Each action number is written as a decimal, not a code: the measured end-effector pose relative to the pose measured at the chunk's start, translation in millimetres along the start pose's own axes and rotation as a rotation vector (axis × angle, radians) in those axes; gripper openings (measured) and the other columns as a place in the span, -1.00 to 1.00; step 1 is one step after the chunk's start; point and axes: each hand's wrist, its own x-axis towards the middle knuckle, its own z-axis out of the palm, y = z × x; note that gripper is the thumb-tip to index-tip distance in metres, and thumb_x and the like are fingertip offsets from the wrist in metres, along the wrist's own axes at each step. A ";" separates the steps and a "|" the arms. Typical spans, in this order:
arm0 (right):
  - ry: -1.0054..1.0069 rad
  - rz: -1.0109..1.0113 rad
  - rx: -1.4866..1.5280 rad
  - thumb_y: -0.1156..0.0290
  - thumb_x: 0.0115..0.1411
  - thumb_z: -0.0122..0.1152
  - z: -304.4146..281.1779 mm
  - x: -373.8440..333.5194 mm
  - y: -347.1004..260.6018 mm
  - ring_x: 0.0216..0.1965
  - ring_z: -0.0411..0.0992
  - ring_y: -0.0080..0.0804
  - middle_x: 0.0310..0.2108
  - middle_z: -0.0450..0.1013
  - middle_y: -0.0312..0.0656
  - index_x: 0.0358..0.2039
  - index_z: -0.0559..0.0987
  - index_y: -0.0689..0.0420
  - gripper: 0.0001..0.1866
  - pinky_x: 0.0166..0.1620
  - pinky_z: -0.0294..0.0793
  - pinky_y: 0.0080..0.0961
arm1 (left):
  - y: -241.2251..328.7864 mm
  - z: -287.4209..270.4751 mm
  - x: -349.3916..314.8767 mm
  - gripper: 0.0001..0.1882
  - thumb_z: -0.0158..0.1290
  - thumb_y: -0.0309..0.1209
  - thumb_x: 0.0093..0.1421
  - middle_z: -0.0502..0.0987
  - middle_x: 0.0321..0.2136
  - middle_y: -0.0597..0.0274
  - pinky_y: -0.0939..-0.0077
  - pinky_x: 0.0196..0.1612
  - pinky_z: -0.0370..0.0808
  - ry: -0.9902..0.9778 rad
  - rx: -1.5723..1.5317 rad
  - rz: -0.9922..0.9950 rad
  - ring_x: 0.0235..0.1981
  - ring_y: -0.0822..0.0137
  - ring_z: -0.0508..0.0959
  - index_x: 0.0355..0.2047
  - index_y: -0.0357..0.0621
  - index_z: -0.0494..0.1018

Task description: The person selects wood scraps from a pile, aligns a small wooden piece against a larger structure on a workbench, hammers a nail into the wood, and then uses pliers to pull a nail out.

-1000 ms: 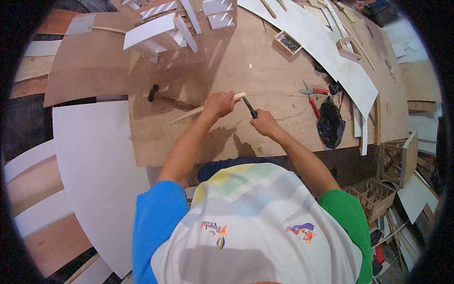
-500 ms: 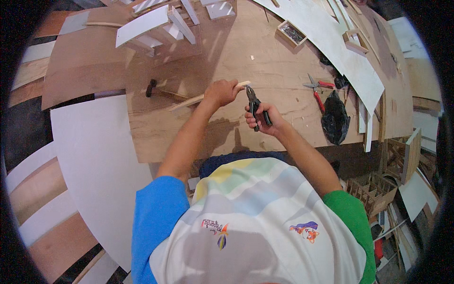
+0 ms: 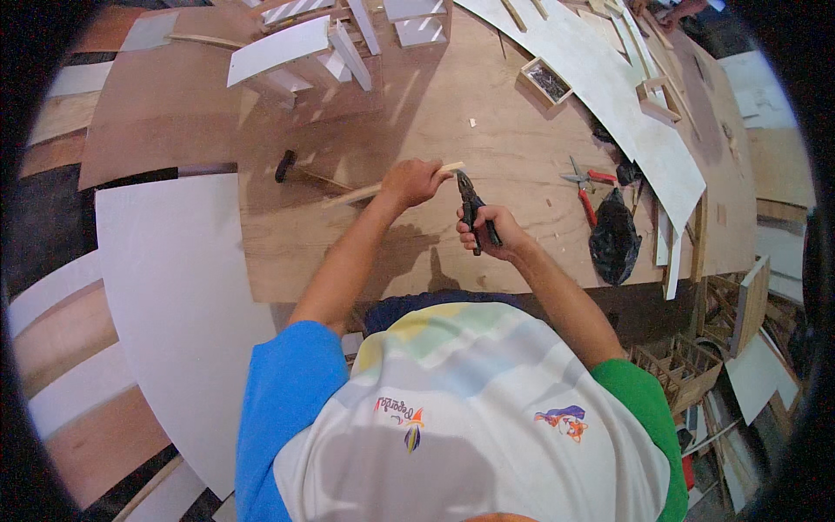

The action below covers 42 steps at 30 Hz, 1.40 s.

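My left hand (image 3: 412,183) is closed around a thin pale wooden strip (image 3: 355,197), whose far end sticks out past my fingers to the right. Black-handled pliers (image 3: 470,207) are gripped in my right hand (image 3: 492,231). Their jaws point up and sit right by the strip's end; whether they pinch anything small there I cannot tell. Behind the strip, to the left, lies a hammer (image 3: 284,165) with a dark head, its wooden handle reaching toward the strip.
Red-handled snips (image 3: 588,185) and a black plastic bag (image 3: 614,242) lie at right on the wooden table (image 3: 417,252). Farther back are a small box of nails (image 3: 547,83), a long white panel (image 3: 600,104) and white wooden assemblies (image 3: 291,48). Another person's hand (image 3: 681,12) shows far right.
The view has shifted slightly, so the table's things sit a little differently. Both hands keep their holds on the strip and the pliers. Another person's hand has come into view at the far right.
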 end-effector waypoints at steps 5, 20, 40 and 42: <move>-0.170 0.056 0.325 0.44 -0.13 -0.05 5.2 2.1 3.0 -0.52 0.26 -0.40 -0.48 0.29 -0.18 -0.33 0.34 0.18 -0.72 -0.41 0.31 -0.50 | -8.5 8.8 -5.2 -0.56 -0.14 0.05 0.21 0.51 -0.55 -0.10 -0.02 -0.40 0.43 0.054 -0.020 0.015 -0.45 -0.14 0.53 -0.38 -0.10 0.39; 0.262 -0.104 -0.604 0.44 -0.12 0.02 -3.4 9.2 -2.6 -0.53 0.36 -0.30 -0.58 0.34 -0.13 -0.38 0.39 0.20 -0.77 -0.43 0.37 -0.28 | -19.5 20.2 1.1 -0.57 -0.15 0.06 0.21 0.50 -0.60 -0.06 0.02 -0.44 0.43 0.138 -0.010 0.094 -0.49 -0.11 0.53 -0.40 -0.04 0.40; 0.029 -0.019 -0.068 0.50 -0.12 0.03 18.7 -1.0 2.2 -0.51 0.29 -0.43 -0.55 0.27 -0.20 -0.31 0.33 0.24 -0.71 -0.45 0.32 -0.54 | -27.7 6.8 11.5 -0.61 -0.12 0.02 0.20 0.49 -0.62 0.05 0.11 -0.56 0.39 0.226 -0.043 0.241 -0.56 -0.03 0.52 -0.47 -0.04 0.34; 0.341 -0.147 -0.709 0.47 -0.11 0.03 -1.9 7.3 7.3 -0.52 0.35 -0.38 -0.58 0.32 -0.16 -0.37 0.37 0.27 -0.76 -0.45 0.36 -0.48 | -22.5 15.0 11.8 -0.59 -0.14 0.04 0.21 0.49 -0.61 0.03 0.06 -0.53 0.39 0.161 -0.073 0.144 -0.54 -0.05 0.52 -0.45 -0.04 0.35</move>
